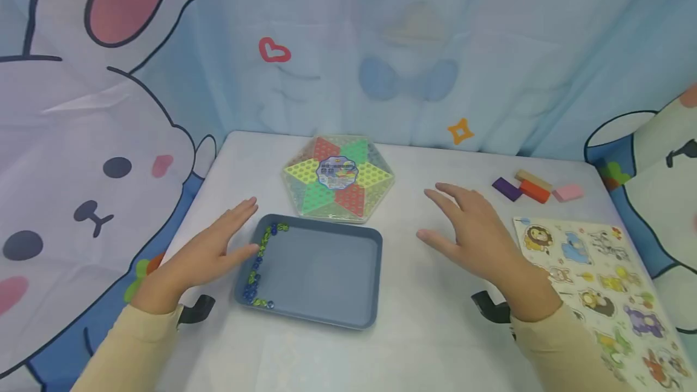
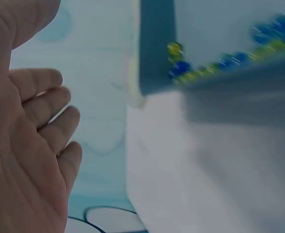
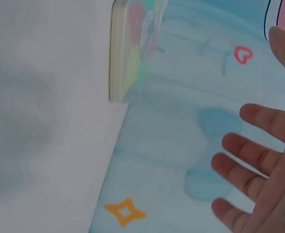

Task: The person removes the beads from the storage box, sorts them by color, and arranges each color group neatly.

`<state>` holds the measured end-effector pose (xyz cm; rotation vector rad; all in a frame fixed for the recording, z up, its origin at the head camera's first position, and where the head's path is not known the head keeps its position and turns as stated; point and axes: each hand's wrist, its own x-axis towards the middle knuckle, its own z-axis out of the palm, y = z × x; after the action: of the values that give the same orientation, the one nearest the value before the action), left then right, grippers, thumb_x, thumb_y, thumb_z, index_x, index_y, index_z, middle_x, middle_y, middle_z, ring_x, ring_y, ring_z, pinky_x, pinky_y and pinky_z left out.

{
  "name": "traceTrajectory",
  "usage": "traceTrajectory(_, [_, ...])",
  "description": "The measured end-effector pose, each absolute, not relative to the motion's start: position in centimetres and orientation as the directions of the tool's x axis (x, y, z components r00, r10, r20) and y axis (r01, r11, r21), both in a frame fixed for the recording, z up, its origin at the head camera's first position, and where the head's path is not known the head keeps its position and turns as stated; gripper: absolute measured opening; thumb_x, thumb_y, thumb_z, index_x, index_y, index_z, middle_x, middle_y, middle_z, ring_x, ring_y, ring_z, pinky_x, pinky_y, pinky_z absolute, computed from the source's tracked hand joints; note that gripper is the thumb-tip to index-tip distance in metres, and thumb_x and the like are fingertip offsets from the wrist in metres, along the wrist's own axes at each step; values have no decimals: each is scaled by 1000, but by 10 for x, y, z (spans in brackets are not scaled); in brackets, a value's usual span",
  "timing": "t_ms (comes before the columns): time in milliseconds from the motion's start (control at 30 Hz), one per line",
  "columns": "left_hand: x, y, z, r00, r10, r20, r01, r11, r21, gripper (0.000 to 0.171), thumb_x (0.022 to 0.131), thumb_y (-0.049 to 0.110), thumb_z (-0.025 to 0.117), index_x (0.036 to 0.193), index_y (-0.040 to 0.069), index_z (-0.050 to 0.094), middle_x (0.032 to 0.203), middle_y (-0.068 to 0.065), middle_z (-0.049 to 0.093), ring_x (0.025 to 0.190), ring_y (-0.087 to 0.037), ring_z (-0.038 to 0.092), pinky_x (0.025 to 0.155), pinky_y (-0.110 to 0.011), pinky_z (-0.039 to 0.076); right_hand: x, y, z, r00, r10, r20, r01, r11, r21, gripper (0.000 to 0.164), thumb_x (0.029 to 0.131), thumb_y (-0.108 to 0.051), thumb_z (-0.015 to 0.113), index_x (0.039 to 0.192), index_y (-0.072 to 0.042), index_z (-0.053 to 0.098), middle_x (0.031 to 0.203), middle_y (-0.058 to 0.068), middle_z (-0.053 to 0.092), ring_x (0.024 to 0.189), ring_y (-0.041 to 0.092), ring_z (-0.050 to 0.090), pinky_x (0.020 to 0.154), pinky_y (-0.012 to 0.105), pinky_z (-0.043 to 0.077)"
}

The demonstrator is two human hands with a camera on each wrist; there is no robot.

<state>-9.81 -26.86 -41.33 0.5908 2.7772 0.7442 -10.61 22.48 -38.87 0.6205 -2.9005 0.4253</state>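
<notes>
In the head view a blue-grey rectangular tray (image 1: 321, 271) lies on the white table. Blue and yellow-green glass marbles (image 1: 253, 280) line its left side, with a few round the corners. My left hand (image 1: 209, 253) hovers beside the tray's left edge, fingers extended and holding nothing; its bare palm shows in the left wrist view. To the right of the tray my right hand (image 1: 476, 235) is raised over the table, fingers spread and nothing in them. Behind the tray lies a hexagonal Chinese checkers board (image 1: 310, 171) with red, green and yellow triangles, in clear packaging.
At the back right lie several small blocks: purple (image 1: 507, 189), orange (image 1: 535, 191), tan and pink (image 1: 569, 192). An animal picture board (image 1: 588, 268) covers the table's right side, partly under the right forearm. A printed blue curtain (image 1: 327, 89) hangs behind the table.
</notes>
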Motion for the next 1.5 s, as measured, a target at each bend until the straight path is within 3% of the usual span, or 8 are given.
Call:
traceTrajectory(200, [-85, -282, -436, -891, 445, -93, 343, 793, 504, 76, 104, 42, 65, 167, 22, 27, 176, -1, 24, 161, -36, 27, 124, -63, 32, -109, 194, -389, -839, -472, 271, -537, 797, -276, 70, 90, -48, 80, 148, -15, 59, 144, 11, 62, 136, 34, 55, 113, 58, 48])
traceTrajectory(500, [-69, -295, -462, -887, 450, -104, 353, 807, 474, 70, 106, 41, 61, 166, 22, 30, 173, -2, 31, 159, -33, 33, 123, -55, 32, -114, 130, -396, -701, -655, 280, -713, 655, -251, 56, 92, -47, 79, 135, -13, 69, 126, 3, 69, 118, 23, 65, 103, 43, 56])
traceTrajectory(633, [-65, -298, -464, -886, 456, -82, 359, 788, 500, 68, 107, 40, 60, 166, 21, 31, 173, -2, 32, 158, -33, 34, 129, -29, 25, -115, 103, -400, -641, -714, 283, -768, 596, -235, 53, 94, -48, 77, 134, -13, 70, 122, 0, 69, 111, 19, 65, 99, 39, 56])
traceTrajectory(733, [-63, -299, -465, -879, 473, -56, 382, 770, 511, 67, 107, 36, 60, 165, 18, 33, 172, -4, 34, 157, -36, 34, 121, -6, 10, -116, 86, -403, -620, -741, 256, -784, 575, -234, 53, 96, -50, 74, 136, -15, 69, 122, -2, 69, 111, 15, 64, 98, 36, 56])
traceTrajectory(800, [-63, -300, -466, -875, 482, -42, 393, 760, 517, 66, 107, 33, 61, 165, 16, 35, 171, -6, 35, 156, -37, 35, 116, -1, 4, -116, 74, -404, -603, -763, 234, -796, 553, -247, 52, 97, -50, 72, 137, -16, 68, 121, -3, 69, 111, 14, 64, 100, 35, 56])
traceTrajectory(1067, [-61, -301, -470, -879, 476, -32, 403, 776, 486, 65, 107, 30, 62, 165, 16, 35, 170, -4, 37, 155, -34, 38, 125, -19, 20, -115, 22, -417, -487, -865, 121, -860, 451, -238, 47, 100, -50, 67, 135, -19, 70, 123, -5, 68, 113, 11, 63, 102, 28, 55])
traceTrajectory(1233, [-61, -301, -471, -872, 489, -16, 413, 754, 511, 64, 107, 30, 61, 164, 14, 36, 170, -7, 38, 155, -34, 38, 121, -8, 12, -116, -6, -430, -422, -906, 42, -887, 402, -227, 43, 100, -49, 68, 133, -21, 71, 124, -7, 69, 117, 8, 63, 107, 23, 52])
traceTrajectory(1500, [-60, -301, -471, -869, 494, -6, 422, 748, 513, 63, 108, 30, 59, 164, 12, 36, 170, -7, 38, 155, -33, 38, 126, -19, 21, -118, -31, -450, -357, -933, -41, -917, 359, -174, 41, 95, -50, 74, 128, -26, 74, 115, -11, 68, 106, 5, 62, 95, 22, 54])
